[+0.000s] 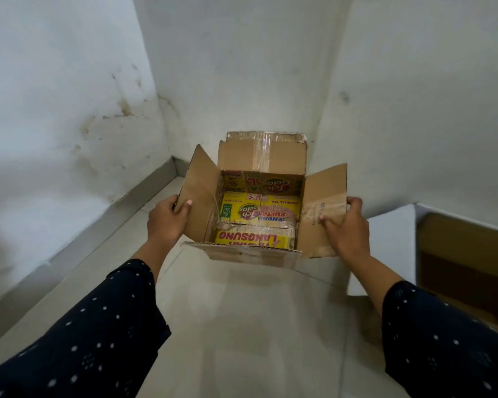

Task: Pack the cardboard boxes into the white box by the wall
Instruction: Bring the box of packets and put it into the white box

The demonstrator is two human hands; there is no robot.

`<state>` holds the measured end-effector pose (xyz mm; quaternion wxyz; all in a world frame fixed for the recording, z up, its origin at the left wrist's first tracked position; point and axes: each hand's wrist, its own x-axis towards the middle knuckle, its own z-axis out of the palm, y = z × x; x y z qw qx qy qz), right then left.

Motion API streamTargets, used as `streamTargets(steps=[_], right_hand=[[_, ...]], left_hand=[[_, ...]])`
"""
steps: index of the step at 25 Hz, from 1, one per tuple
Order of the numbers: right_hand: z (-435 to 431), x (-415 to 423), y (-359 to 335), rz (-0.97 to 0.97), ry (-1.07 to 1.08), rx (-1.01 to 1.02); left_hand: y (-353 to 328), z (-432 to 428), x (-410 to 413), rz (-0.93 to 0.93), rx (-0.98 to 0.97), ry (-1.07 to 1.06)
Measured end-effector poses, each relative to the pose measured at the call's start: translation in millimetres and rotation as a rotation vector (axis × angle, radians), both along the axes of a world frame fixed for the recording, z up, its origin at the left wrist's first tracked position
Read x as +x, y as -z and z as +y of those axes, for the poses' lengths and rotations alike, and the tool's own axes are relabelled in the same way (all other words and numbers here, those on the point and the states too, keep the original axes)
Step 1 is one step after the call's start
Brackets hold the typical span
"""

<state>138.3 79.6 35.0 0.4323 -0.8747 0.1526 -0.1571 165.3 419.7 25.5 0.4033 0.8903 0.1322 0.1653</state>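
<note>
Head view, looking down into a room corner.

Item 1: cardboard box [259, 202], brown corrugated, top open, four flaps splayed. Inside walls and bottom show yellow/red print ("Teh Gelas", "Langsung") – looks like printed card turned inward, though separate cartons packed inside can't be ruled out. Far flap [262, 155] carries a glossy strip of clear tape; near flap [242, 251] is creased, edge ragged. Box appears held up off the floor [242, 326], between both hands, close to the far corner.

Item 2: left hand [167, 219], clasped on the edge of the left flap [199, 193], thumb on the inner face.

Item 3: right hand [345, 225], pinching the right flap [325, 202], fingers over its outer edge.

Item 4: white box [385, 248], smooth rigid white wall, at right by the wall; brown interior [466, 268] partly seen. Just beside the cardboard box, not touching as far as can be told.

Item 5: walls [69, 110], white plaster, stained and scuffed at left; grey skirting at base. Floor pale, smooth tile.

Item 6: sleeves [84, 340], dark fabric w/ white dots.

Step, est.: carrying stage, box gripped by flaps only, not yet in the white box. Next move prob. needs a swing right and a level lowering; flaps are thin and bendy, so a lower grip would be safer.
</note>
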Motion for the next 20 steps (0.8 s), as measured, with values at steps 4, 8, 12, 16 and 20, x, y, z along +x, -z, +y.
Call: streamTargets(steps=[4,8,12,16,20], right_hand=[[-115,-52,-58,-0.075,0.081,0.006],[-225,-113,-95,-0.112,0.213,-0.037],[-319,-165,-107,-0.107,0.341,-0.092],[-388,-201,-94,-0.067,0.422,-0.107],[-439,-213,-64,-0.016,0.463,-0.089]], left_hand=[[-51,-113,-22,-0.082,-0.069,0.095],[-86,-228,-47,-0.157,-0.138,0.26],[-102,-327,-68,-0.19,-0.143,0.359],[-93,-408,-82,-0.152,-0.15,0.457],[-66,-464,-85,-0.083,-0.093,0.511]])
